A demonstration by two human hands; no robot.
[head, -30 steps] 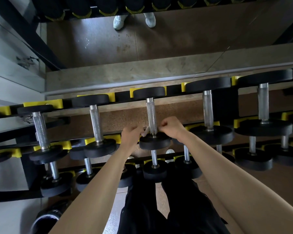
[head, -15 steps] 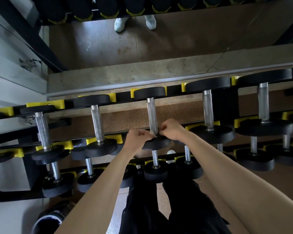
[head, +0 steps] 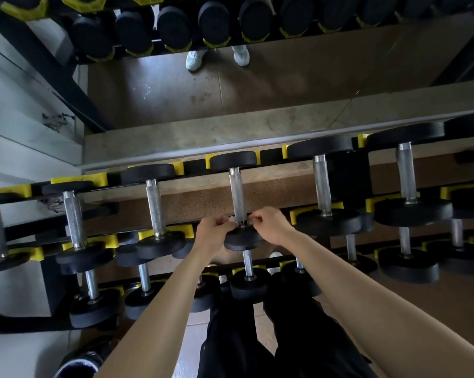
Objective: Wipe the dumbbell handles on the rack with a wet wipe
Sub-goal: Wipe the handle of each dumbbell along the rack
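1. The dumbbell handle (head: 237,195) in hand is the middle one of the top tier of the rack (head: 270,156); it lies pointing away from the person, each black head in a yellow cradle (head: 298,214), so the steel bar is bare and free on all sides for wiping.
2. The left hand (head: 212,236) has its fingers curled and pinches the wet wipe (head: 231,219); only a small white corner of it shows, just beside the left side of the bar.
3. The right hand (head: 271,227) is curled in the same way on the other side, with the fingertips pinched together close to the bar; I judge it holds the other end of the wipe, but almost none of it is visible there.
4. The two hands face each other across the bar — I think this keeps the wipe wrapped around the steel, so the whole round surface is rubbed and not only the top.
5. Both hands are at the near end of the handle, just above the near head (head: 242,240) and touching it or almost; the far part of the bar, toward the wall, is uncovered.
6. The neighbouring handles — one to the left (head: 154,205), one to the right (head: 322,184) — lie well apart from both hands; no wipe is on them.
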